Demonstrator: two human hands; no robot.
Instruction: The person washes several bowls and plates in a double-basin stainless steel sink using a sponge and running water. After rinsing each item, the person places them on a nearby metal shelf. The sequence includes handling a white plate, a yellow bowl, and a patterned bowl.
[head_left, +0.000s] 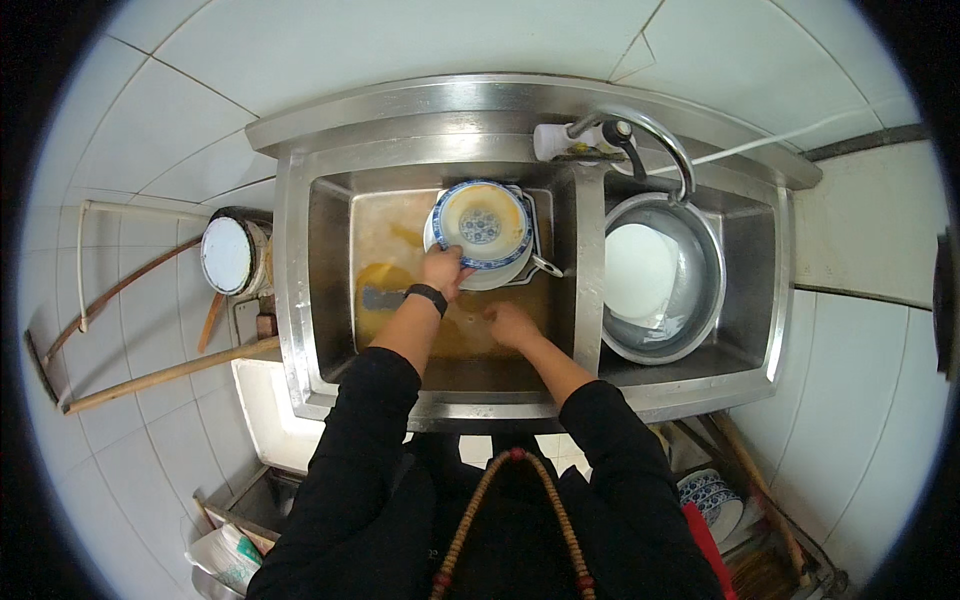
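Observation:
My left hand (444, 271) grips the near rim of a blue-and-white patterned bowl (480, 223), which has orange-brown residue inside. Under the bowl lie white dishes (491, 280), with a spoon-like metal handle (547, 266) poking out at the right. My right hand (511, 325), its fingers curled, is low in the left basin of the stainless steel sink (589, 300), over brownish liquid; whether it holds anything cannot be seen. A grey flat patch (382, 298), perhaps a blade or cloth, lies left of my left wrist.
In the right basin stands a metal bowl (716, 300) with a white dish (639, 271) in water. A curved faucet (679, 161) rises behind it. A lidded bucket (225, 255) and wooden handles (172, 375) are at the left. Patterned bowls (709, 499) are stacked low at the right.

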